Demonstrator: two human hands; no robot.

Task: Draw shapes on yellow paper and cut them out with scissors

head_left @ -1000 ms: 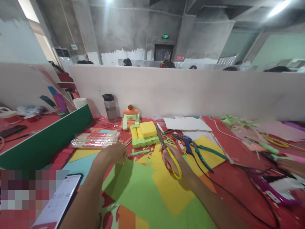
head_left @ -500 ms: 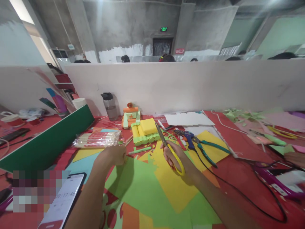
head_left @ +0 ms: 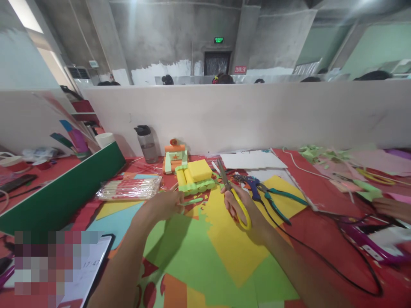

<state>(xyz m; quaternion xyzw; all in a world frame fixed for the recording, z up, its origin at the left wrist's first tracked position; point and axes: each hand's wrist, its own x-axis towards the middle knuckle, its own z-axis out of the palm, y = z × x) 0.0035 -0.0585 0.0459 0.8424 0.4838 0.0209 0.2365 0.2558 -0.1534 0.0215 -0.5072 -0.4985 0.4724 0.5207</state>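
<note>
My left hand [head_left: 166, 204] has its fingers closed over the left end of a thin light-green paper roll [head_left: 194, 201], which lies on the table among small paper scraps. A pair of scissors [head_left: 240, 205] with yellow handles is in my right hand [head_left: 239, 203], blades pointing up and away. Just beyond both hands sits a paper model of yellow rolls with green trim [head_left: 195, 175], topped by a yellow block. Behind it stands an orange and green paper model [head_left: 175, 158] with a star. Green paper [head_left: 189, 252] and yellow paper [head_left: 239, 252] sheets lie below my hands.
A blue glue gun [head_left: 254, 186] and green-handled pliers [head_left: 279, 201] lie to the right. Wrapped sticks [head_left: 130, 188], a green board [head_left: 70, 184] and a phone [head_left: 93, 273] are on the left. A water bottle [head_left: 147, 145] stands near the partition. Another person's hand [head_left: 390, 207] is at far right.
My left hand has moved right, from beside the green paper roll onto its left end. My right hand still holds the scissors, now shifted slightly right and away.
</note>
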